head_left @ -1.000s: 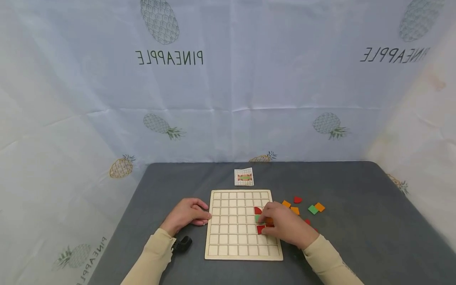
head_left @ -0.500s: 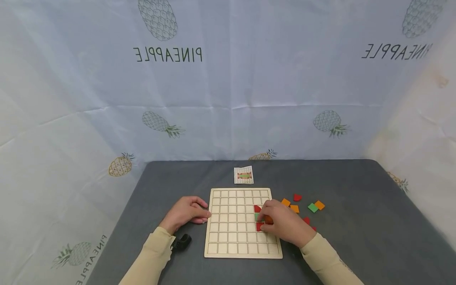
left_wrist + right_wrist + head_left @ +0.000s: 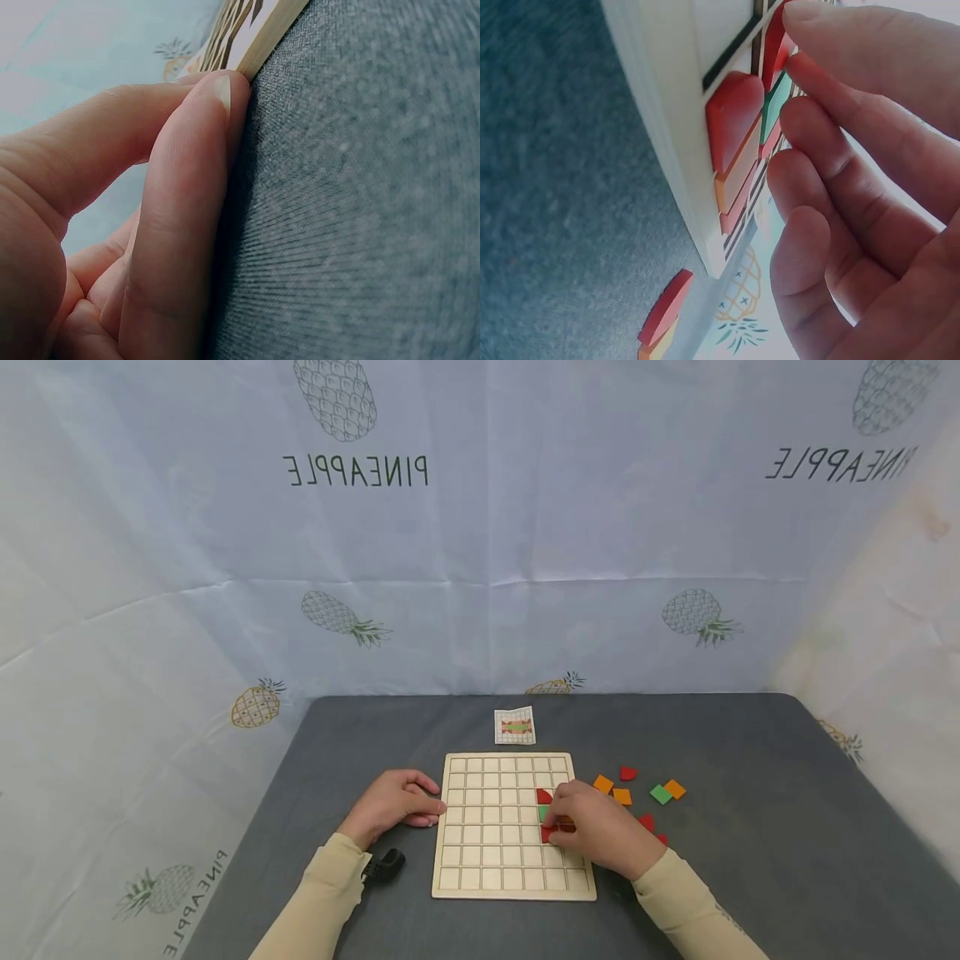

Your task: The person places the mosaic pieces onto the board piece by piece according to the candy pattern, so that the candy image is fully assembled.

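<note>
The square-celled wooden board (image 3: 491,856) lies flat on the dark table. My left hand (image 3: 392,803) holds its left edge; in the left wrist view, thumb and a finger of that hand (image 3: 176,187) come together at the board's edge (image 3: 264,46). Over the right-hand cells, my right hand (image 3: 603,828) has thumb and forefinger on a red piece (image 3: 546,835); the right wrist view shows this hand (image 3: 877,165) with its thumb on the red piece (image 3: 775,45). Beside that lies a green piece (image 3: 775,109), with another red piece (image 3: 735,112) and an orange piece (image 3: 738,169) nearer the edge.
Behind the board lies a small pattern card (image 3: 514,727). Right of the board, loose orange (image 3: 622,797), red (image 3: 628,773) and green pieces (image 3: 661,794) are scattered. A black object (image 3: 386,866) is at my left wrist. Pineapple-printed cloth (image 3: 487,527) surrounds the table.
The right thumb and forefinger have shifted very slightly at the red piece. The left hand stays at the board's edge. The head view has moved a little.
</note>
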Motion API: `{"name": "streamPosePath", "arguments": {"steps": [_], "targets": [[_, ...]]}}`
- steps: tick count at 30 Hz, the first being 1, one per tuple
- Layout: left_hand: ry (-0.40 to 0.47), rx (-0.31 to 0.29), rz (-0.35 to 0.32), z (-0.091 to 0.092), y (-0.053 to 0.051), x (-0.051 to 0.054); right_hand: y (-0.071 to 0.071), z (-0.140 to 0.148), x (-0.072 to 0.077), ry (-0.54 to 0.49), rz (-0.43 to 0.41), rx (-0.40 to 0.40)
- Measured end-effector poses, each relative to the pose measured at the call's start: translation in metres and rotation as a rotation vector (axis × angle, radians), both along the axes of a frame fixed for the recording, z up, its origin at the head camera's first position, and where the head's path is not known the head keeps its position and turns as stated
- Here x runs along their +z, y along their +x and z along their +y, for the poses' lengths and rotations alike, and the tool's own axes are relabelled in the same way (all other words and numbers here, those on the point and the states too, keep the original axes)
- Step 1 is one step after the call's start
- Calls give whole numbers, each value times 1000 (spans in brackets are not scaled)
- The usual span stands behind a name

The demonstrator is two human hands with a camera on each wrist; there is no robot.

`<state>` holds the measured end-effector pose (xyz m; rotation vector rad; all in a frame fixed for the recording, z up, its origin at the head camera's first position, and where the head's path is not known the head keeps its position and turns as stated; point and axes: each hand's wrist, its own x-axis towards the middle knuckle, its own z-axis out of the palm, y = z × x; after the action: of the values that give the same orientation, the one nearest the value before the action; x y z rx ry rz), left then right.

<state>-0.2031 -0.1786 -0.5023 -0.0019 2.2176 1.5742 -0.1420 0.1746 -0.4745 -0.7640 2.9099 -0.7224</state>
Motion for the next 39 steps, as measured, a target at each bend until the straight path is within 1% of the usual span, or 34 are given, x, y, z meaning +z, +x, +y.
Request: {"name": "streamPosePath", "arguments": {"steps": [6, 16, 22, 25, 28, 32, 36, 39], "targets": [[2, -9, 0, 4, -1, -1, 2, 5, 0, -2, 7, -6], [6, -30, 9, 12, -6, 3, 5, 11, 4, 0, 14, -24], [5, -35, 18, 12, -9, 6, 3, 10, 7, -2, 25, -18], [13, -37, 22, 10, -9, 7, 1, 16, 10, -20, 31, -19], [15, -42, 26, 8, -8, 8, 0, 32, 15, -8, 57, -64], [18, -39, 12, 2, -4, 6, -1, 66, 20, 53, 66, -177], [15, -35, -4, -2, -1, 3, 3, 106, 18, 105, 58, -262], [15, -38, -6, -3, -1, 1, 6, 130, 14, 121, 48, -314]]}}
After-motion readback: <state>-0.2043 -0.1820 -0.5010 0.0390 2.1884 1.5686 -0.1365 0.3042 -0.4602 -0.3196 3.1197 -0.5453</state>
